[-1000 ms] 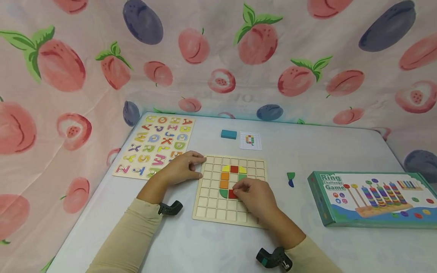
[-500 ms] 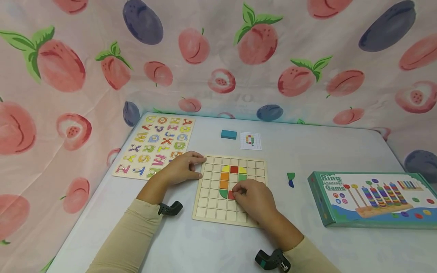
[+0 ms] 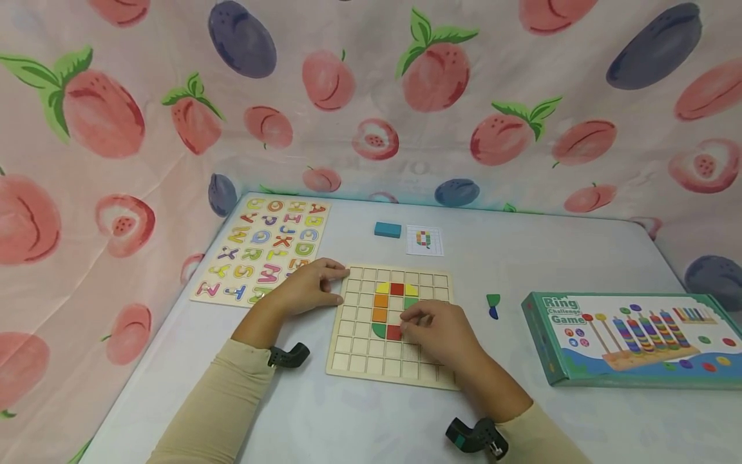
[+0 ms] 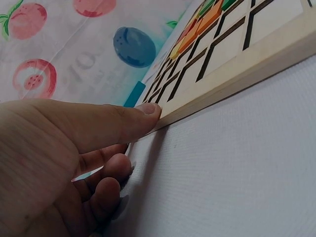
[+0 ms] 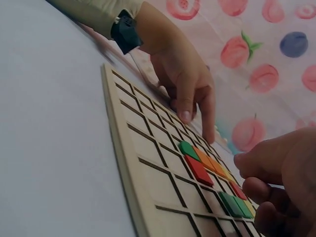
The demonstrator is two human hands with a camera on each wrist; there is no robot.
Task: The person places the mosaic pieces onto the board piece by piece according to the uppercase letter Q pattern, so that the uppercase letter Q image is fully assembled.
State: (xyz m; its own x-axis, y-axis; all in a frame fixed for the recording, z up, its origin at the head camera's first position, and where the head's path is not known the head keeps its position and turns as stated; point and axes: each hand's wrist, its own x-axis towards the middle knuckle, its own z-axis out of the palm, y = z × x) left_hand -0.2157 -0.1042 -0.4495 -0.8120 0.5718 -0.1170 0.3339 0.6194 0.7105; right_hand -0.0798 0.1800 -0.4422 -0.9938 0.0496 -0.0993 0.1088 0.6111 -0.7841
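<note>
A wooden grid board (image 3: pixel 356 361) lies in front of me with coloured tiles set in a ring. My left hand (image 3: pixel 307 288) rests at its left edge, thumb and index finger spread along the side; in the left wrist view the thumb (image 4: pixel 128 123) touches the rim. My right hand (image 3: pixel 439 327) hovers over the board beside a red square tile (image 3: pixel 393 332), which lies in its cell next to a green rounded tile (image 3: pixel 379 330). In the right wrist view the right fingers (image 5: pixel 264 163) are bent above the tiles, with no piece visible between them. Orange tiles (image 3: pixel 380 308) form the left column.
A pattern card (image 3: pixel 424 240) and a blue block (image 3: pixel 388 230) lie behind the board. A green piece (image 3: pixel 493 299) and a dark blue piece (image 3: pixel 493 312) lie to the right, before a boxed ring game (image 3: pixel 637 338). A letter puzzle (image 3: pixel 232 248) is at the left.
My right hand has drawn slightly right, away from the red square tile, which now shows more fully in its cell. The left hand stays at the board's edge.
</note>
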